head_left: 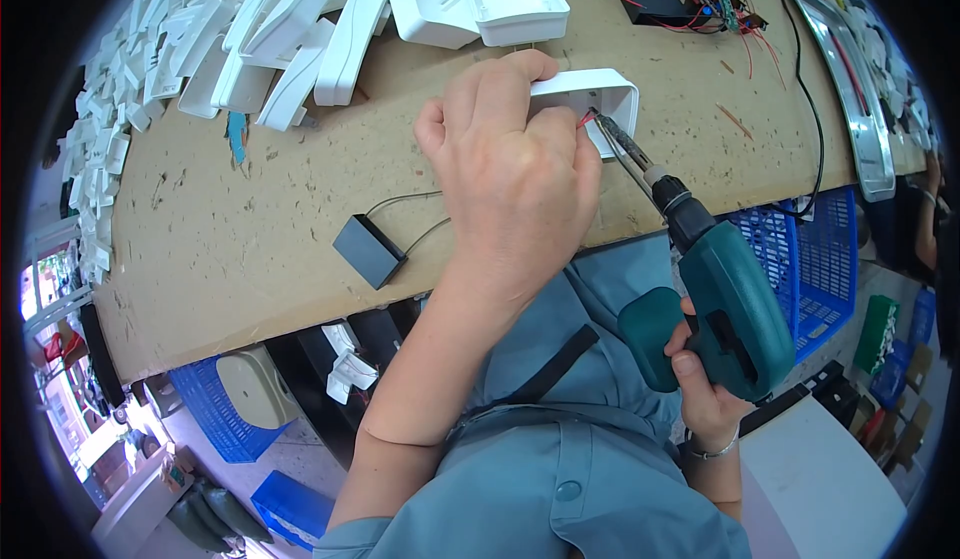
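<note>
My left hand [515, 159] is closed on a white plastic housing [612, 99] near the table's front edge, its fingers curled over the left side and partly hiding it. A short red wire [586, 117] shows inside, by the fingertips. My right hand [700, 374] grips the handle of a green soldering gun [738, 299]. The gun points up and left, and its thin tip reaches into the housing beside the red wire; whether it touches is too small to tell. A small black box [370, 251] lies left of my left wrist, with thin wires running under that hand.
White housings [350, 44] pile up at the back left, with two white trays [515, 4] at the back middle. Black parts with red wires [665, 4] lie at the back right, near a black cable [815, 109] and a metal tray [850, 89]. Blue crates [825, 279] stand below the table.
</note>
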Motion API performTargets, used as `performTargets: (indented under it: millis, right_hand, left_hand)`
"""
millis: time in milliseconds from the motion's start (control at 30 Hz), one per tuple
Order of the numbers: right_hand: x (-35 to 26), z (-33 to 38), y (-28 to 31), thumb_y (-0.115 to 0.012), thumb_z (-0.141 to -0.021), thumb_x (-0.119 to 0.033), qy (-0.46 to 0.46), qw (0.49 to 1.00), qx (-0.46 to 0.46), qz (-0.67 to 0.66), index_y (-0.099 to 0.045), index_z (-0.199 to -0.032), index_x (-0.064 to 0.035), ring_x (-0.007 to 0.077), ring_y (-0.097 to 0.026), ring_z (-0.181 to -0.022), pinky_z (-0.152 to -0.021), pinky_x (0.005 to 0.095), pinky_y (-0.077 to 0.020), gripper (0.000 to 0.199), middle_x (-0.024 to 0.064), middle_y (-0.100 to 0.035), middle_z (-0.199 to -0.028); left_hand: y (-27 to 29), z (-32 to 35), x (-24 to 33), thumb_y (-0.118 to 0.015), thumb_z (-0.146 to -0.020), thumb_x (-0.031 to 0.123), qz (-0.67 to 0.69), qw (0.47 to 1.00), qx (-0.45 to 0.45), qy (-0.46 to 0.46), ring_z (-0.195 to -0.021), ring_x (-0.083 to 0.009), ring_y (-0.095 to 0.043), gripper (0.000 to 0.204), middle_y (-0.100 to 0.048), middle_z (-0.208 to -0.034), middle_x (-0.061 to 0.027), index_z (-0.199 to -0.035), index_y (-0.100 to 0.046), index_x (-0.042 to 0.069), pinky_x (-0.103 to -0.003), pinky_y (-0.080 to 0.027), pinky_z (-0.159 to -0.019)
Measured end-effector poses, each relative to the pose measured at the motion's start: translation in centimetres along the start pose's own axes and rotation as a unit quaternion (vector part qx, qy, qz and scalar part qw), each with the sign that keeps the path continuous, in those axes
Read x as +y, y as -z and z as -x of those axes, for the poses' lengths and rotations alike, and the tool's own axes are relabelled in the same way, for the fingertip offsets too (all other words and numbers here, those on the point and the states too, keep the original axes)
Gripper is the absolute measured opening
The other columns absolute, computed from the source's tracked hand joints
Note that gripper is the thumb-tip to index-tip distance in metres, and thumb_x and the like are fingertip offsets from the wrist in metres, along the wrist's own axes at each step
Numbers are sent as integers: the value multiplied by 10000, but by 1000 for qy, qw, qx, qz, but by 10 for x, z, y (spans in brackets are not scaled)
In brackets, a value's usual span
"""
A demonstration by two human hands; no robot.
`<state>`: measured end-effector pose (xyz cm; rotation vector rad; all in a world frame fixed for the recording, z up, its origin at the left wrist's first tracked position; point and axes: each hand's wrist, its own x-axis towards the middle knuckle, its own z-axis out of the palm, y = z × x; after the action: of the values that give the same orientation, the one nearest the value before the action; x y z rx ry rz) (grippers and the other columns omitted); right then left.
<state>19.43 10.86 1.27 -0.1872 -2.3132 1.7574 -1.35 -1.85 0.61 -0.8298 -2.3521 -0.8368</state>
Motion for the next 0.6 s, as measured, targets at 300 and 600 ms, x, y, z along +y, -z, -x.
performTargets:
  millis: [300,600]
  right_hand:
    - [-4,1,2,-626,-836,0,13,995,1,97,-456,-1266,57,190,-590,-763,-661,295,-492,465,193,-578,-1140]
    - [-5,1,1,-624,-845,5,13,993,2,119,-447,-1281,60,196,-596,-790,-678,310,-504,474,211,-569,-1184]
  left_hand:
    - [0,-1,0,-673,-636,60,-5,1000,-3,1,-979,-249,-536,56,-613,-1028,-50,-688,-692,55,-361,-356,-849]
    - [1,-1,0,-670,-636,63,-3,1000,-2,2,-969,-251,-535,51,-614,-1027,-52,-683,-688,55,-361,-360,-847]
